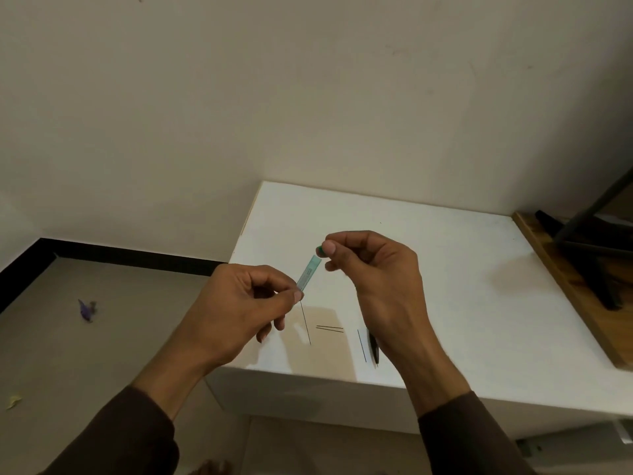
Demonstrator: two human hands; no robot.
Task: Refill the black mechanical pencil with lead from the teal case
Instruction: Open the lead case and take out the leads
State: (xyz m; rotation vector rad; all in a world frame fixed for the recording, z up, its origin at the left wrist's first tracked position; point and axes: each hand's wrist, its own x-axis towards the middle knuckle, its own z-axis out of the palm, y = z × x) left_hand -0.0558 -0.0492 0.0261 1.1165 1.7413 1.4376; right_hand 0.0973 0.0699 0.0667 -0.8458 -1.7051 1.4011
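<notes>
Two hands are raised above the white table (445,269). With our left hand (239,303) we pinch the lower end of the teal case (309,272) between thumb and fingers, and the case is tilted up to the right. With our right hand (373,265) we pinch the small green cap (319,249) just beside the upper end of the case. Four thin leads (329,329) lie on the table under the hands. The black mechanical pencil (374,347) lies there too, partly hidden behind our right wrist.
</notes>
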